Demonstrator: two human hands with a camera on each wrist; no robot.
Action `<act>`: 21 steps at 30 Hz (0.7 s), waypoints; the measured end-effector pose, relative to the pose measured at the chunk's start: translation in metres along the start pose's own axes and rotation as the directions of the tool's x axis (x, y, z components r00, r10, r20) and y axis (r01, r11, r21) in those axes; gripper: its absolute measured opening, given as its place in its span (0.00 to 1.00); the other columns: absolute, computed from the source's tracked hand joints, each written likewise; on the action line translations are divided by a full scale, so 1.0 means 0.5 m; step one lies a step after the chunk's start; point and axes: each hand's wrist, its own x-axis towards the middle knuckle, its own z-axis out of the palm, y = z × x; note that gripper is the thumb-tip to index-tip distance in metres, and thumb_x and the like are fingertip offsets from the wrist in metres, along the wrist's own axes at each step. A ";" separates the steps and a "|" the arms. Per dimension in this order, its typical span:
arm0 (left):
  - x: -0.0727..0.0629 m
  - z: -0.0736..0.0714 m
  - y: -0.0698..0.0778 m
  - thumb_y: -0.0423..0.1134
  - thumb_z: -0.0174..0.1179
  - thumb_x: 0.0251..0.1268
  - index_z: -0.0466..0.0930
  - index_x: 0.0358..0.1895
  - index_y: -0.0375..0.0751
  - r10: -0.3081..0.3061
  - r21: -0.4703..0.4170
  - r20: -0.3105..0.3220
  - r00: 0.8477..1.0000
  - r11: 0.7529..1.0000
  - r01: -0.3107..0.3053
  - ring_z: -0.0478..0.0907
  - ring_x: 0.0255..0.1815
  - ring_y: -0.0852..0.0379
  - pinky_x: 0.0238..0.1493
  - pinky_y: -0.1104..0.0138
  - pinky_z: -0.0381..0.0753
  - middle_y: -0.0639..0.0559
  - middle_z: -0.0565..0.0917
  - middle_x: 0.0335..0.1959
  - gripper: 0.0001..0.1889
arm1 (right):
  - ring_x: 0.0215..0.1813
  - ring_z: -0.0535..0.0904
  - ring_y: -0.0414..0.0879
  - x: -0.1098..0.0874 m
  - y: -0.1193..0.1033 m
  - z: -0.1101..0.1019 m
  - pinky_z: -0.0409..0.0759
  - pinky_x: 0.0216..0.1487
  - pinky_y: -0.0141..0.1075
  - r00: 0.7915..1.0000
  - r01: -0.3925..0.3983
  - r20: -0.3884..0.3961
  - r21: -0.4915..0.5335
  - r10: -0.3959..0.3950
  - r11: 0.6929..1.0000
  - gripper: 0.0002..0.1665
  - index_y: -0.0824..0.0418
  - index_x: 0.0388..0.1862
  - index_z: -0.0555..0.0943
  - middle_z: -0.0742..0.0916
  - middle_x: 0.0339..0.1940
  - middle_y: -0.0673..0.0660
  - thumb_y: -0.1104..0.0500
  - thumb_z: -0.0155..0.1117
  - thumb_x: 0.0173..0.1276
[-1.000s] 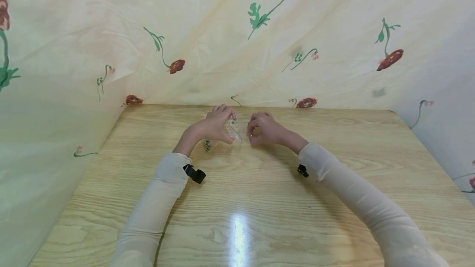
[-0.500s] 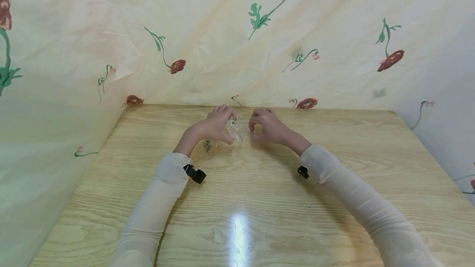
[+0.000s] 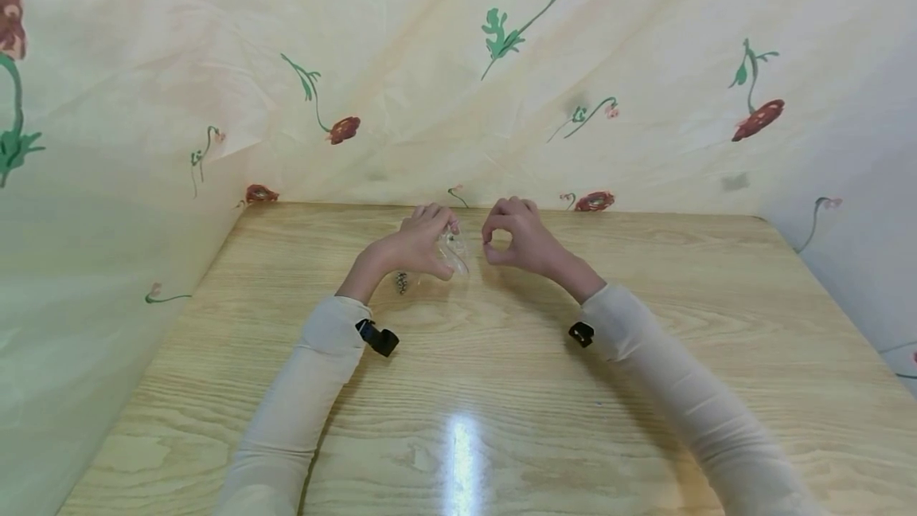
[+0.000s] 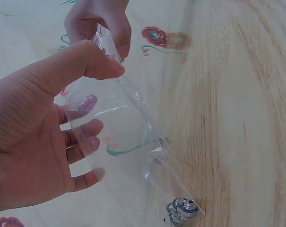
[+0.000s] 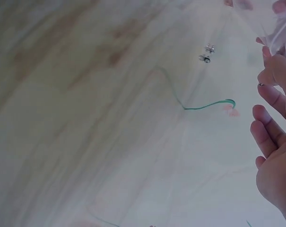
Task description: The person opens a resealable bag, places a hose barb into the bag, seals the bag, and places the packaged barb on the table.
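My left hand [image 3: 421, 240] holds a clear plastic zip bag [image 4: 128, 118] at its mouth, thumb on one side and fingers spread on the other. Several small threaded metal parts [image 4: 183, 210] lie bunched in the bag's bottom corner; in the head view these metal parts [image 3: 402, 283] show below the left wrist. To the right of the bag, my right hand [image 3: 521, 239] has thumb and forefinger tips together in a ring, the other fingers bent. A tiny shiny metal piece [image 5: 261, 84] shows at those tips in the right wrist view; its kind is too small to tell.
Both hands work near the far edge of a wood-grain table [image 3: 458, 357]. A cream cloth with printed flowers [image 3: 401, 86] hangs right behind it and along the sides. Black wrist cameras are strapped on both sleeves, the left camera [image 3: 377, 338] included.
My right hand has risen slightly and drawn a little away from the bag, and its thumb-and-forefinger ring shows wider. The left hand and the bag have stayed nearly still.
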 end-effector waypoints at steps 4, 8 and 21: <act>0.001 -0.002 0.002 0.39 0.70 0.54 0.64 0.57 0.38 0.000 0.000 0.001 1.000 1.000 0.000 0.56 0.58 0.46 0.57 0.52 0.58 0.42 0.64 0.56 0.30 | 0.42 0.70 0.53 0.002 -0.001 -0.002 0.60 0.59 0.60 0.998 0.026 -0.063 0.016 -0.025 1.000 0.04 0.56 0.27 0.84 0.81 0.37 0.56 0.65 0.70 0.56; 0.000 -0.002 0.004 0.38 0.70 0.53 0.64 0.58 0.36 0.001 -0.005 0.001 1.000 1.000 -0.001 0.56 0.57 0.46 0.57 0.52 0.58 0.41 0.65 0.57 0.31 | 0.42 0.69 0.54 0.002 -0.004 -0.007 0.59 0.60 0.60 0.992 0.042 -0.123 0.030 -0.038 0.999 0.04 0.57 0.28 0.84 0.81 0.38 0.57 0.66 0.69 0.55; -0.001 -0.002 0.006 0.39 0.70 0.52 0.65 0.57 0.40 -0.005 0.020 -0.009 1.000 1.000 0.005 0.57 0.59 0.45 0.59 0.51 0.60 0.42 0.66 0.57 0.31 | 0.40 0.67 0.52 0.017 -0.031 -0.017 0.59 0.57 0.59 0.958 0.077 -0.278 0.041 -0.063 0.996 0.06 0.57 0.29 0.84 0.81 0.39 0.58 0.66 0.71 0.56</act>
